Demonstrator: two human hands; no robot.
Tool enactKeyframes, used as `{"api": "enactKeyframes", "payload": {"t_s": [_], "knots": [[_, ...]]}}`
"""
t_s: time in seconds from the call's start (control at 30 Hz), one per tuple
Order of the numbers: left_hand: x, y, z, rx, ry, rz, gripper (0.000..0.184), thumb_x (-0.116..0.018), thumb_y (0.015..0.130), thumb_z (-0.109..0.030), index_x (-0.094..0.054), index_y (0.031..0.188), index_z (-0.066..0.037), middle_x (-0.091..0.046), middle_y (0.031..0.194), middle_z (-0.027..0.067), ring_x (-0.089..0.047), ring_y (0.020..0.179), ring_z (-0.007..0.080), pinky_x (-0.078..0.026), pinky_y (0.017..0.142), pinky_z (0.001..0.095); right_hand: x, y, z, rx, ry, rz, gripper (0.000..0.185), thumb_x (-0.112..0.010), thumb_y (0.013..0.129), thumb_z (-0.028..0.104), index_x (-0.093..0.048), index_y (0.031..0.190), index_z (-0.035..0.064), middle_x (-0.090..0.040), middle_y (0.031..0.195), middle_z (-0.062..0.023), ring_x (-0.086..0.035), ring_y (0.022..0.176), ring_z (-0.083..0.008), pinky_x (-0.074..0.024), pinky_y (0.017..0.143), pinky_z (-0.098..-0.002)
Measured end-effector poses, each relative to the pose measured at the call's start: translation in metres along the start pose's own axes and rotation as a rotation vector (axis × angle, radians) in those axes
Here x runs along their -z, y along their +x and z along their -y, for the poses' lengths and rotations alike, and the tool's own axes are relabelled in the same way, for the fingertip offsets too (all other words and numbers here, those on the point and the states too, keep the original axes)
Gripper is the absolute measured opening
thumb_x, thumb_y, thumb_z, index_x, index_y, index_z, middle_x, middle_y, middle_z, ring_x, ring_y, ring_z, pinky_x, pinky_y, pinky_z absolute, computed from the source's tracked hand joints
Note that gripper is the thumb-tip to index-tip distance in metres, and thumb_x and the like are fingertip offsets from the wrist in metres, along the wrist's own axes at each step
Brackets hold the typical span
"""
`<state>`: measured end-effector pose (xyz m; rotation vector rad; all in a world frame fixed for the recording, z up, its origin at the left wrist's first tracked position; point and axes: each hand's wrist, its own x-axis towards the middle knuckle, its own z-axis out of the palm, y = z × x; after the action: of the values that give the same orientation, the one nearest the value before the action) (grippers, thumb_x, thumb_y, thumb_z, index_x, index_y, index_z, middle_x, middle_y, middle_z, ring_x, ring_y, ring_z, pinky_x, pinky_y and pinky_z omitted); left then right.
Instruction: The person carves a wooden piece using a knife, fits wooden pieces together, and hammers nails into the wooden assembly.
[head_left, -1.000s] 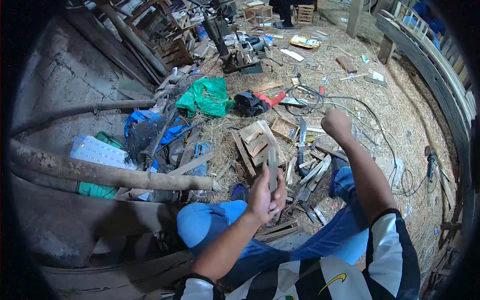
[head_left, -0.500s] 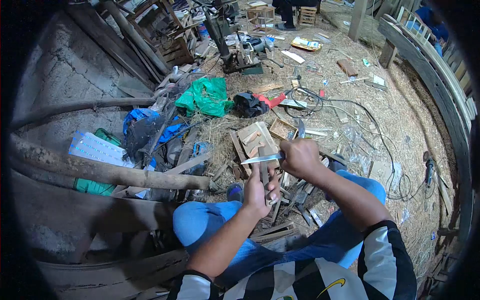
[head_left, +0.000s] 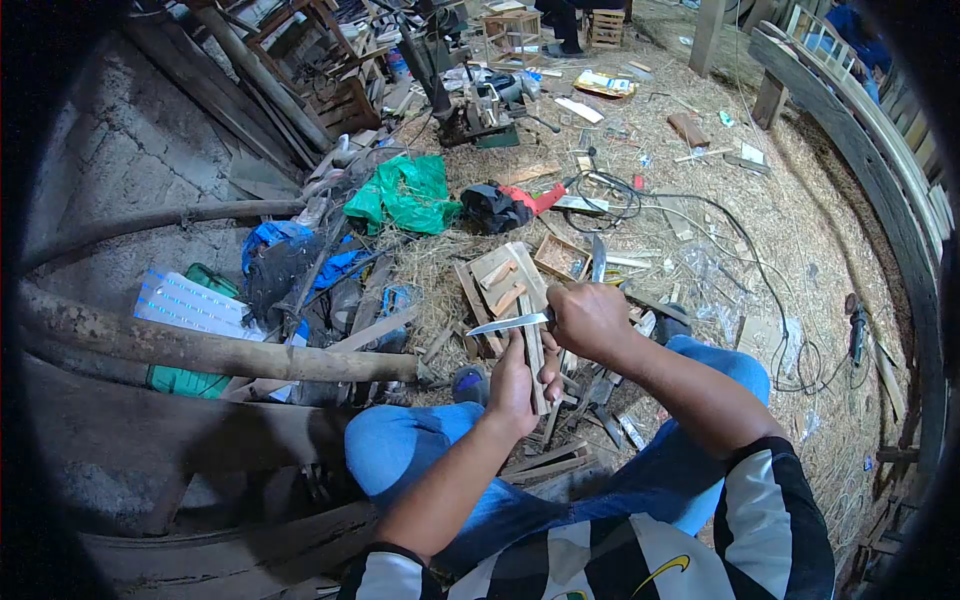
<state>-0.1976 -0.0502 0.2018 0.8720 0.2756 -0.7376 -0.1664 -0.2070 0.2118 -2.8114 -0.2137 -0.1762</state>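
Observation:
My left hand (head_left: 514, 380) is closed around a narrow wooden strip (head_left: 538, 368), which points up and away from me. In my right hand (head_left: 592, 320) is a knife, its handle hidden in the fist. The knife blade (head_left: 508, 325) points left and lies across the strip, just above my left fingers. Beyond the hands is a pale wooden block (head_left: 495, 268) with small wood pieces (head_left: 508, 298) on it. A small wooden box (head_left: 562, 257) sits right of the block. Behind my right fist, a grey metal blade-like piece (head_left: 598, 258) sticks up.
A green plastic bag (head_left: 405, 192) and a black and red bundle (head_left: 505, 208) lie ahead. A thick pole (head_left: 220, 345) crosses the left side. Dark cable (head_left: 735, 225) loops over the shavings-covered floor at right, near a power tool (head_left: 857, 335). Another person's legs (head_left: 567, 25) show at the back.
The wooden strip has turned in my left hand and shows a paler face. The knife and my right hand have shifted slightly left, with the blade tip a little lower.

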Motion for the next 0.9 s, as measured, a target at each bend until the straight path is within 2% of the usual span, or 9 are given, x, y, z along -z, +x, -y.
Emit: {"api": "enactKeyframes", "payload": {"t_s": [0.23,0.3,0.4,0.47,0.57,0.63,0.7,0.77,0.9], "knots": [[0.003,0.002,-0.003,0.053,-0.028,0.004,0.045,-0.03,0.105,-0.053,-0.049,0.087,-0.017,-0.038,0.054,-0.0024,-0.037,0.039,0.0141,-0.033,0.038,0.03,-0.003,-0.004,0.006,0.017,-0.011,0.005,0.025,-0.068,0.077,0.031,-0.065,0.078,0.007,-0.069,0.074,-0.0144,-0.07,0.065,-0.0339,-0.0541,0.054,-0.0468],[-0.004,0.002,-0.005,0.033,0.031,-0.132,0.043,-0.03,0.106,-0.05,-0.046,0.084,-0.017,-0.037,0.053,-0.0025,-0.035,0.038,0.0134,-0.032,0.037,0.0302,-0.005,-0.005,0.007,0.003,-0.011,0.006,0.026,-0.071,0.073,0.032,-0.064,0.075,0.0077,-0.068,0.072,-0.0136,-0.069,0.065,-0.0338,-0.0536,0.054,-0.0475],[-0.002,0.004,-0.001,-0.014,0.11,-0.108,0.042,-0.03,0.106,-0.048,-0.046,0.083,-0.016,-0.036,0.051,-0.0025,-0.033,0.037,0.0129,-0.031,0.037,0.0301,0.0,-0.003,0.007,0.003,-0.023,0.049,0.023,-0.069,0.074,0.029,-0.064,0.075,0.0075,-0.068,0.072,-0.0143,-0.07,0.065,-0.0338,-0.0542,0.055,-0.047],[-0.004,0.002,-0.003,-0.03,0.13,-0.094,0.043,-0.031,0.105,-0.049,-0.045,0.082,-0.016,-0.035,0.051,-0.0026,-0.033,0.037,0.0126,-0.031,0.037,0.0299,0.004,0.0,0.005,-0.015,-0.032,0.055,0.019,-0.059,0.081,0.023,-0.069,0.079,0.0065,-0.071,0.075,-0.0165,-0.072,0.067,-0.0325,-0.0562,0.056,-0.0467],[-0.004,0.006,-0.002,-0.038,0.158,-0.102,0.047,-0.03,0.105,-0.053,-0.045,0.081,-0.015,-0.034,0.049,-0.0023,-0.032,0.036,0.0126,-0.031,0.036,0.0299,0.0,0.004,0.0,-0.058,-0.025,0.058,0.016,-0.063,0.078,0.023,-0.066,0.076,0.0078,-0.069,0.074,-0.0164,-0.07,0.067,-0.0349,-0.0545,0.056,-0.0466],[-0.004,0.004,0.001,-0.035,0.166,-0.13,0.05,-0.029,0.105,-0.055,-0.045,0.081,-0.014,-0.034,0.049,-0.0019,-0.032,0.035,0.0128,-0.031,0.035,0.03,-0.008,0.009,-0.013,-0.052,-0.058,0.024,0.018,-0.059,0.08,0.018,-0.071,0.075,0.006,-0.071,0.078,-0.018,-0.072,0.069,-0.0351,-0.0569,0.06,-0.0464],[-0.01,-0.013,0.007,-0.121,0.231,-0.106,0.057,-0.028,0.105,-0.056,-0.047,0.077,-0.011,-0.039,0.047,0.001,-0.035,0.032,0.0137,-0.031,0.032,0.0293,-0.006,0.029,-0.069,-0.331,-0.068,0.01,0.019,-0.057,0.081,0.017,-0.072,0.079,0.0045,-0.071,0.08,-0.0198,-0.072,0.072,-0.037,-0.0568,0.063,-0.0483],[-0.012,-0.024,0.008,-0.031,0.219,-0.041,0.06,-0.023,0.105,-0.057,-0.048,0.078,-0.009,-0.039,0.047,0.0024,-0.035,0.031,0.0144,-0.031,0.032,0.0292,0.009,0.039,-0.109,-0.462,-0.12,-0.054,0.02,-0.057,0.082,0.018,-0.072,0.082,0.0041,-0.071,0.082,-0.021,-0.071,0.076,-0.0382,-0.0564,0.066,-0.0495],[0.004,-0.002,-0.003,0.008,0.138,-0.069,0.055,-0.026,0.105,-0.056,-0.051,0.088,-0.01,-0.042,0.052,0.0017,-0.039,0.037,0.0141,-0.035,0.037,0.0281,0.027,0.023,-0.056,-0.385,-0.094,-0.027,0.02,-0.058,0.084,0.022,-0.072,0.087,0.0084,-0.07,0.077,-0.0198,-0.07,0.072,-0.0384,-0.0554,0.061,-0.0488]]}}
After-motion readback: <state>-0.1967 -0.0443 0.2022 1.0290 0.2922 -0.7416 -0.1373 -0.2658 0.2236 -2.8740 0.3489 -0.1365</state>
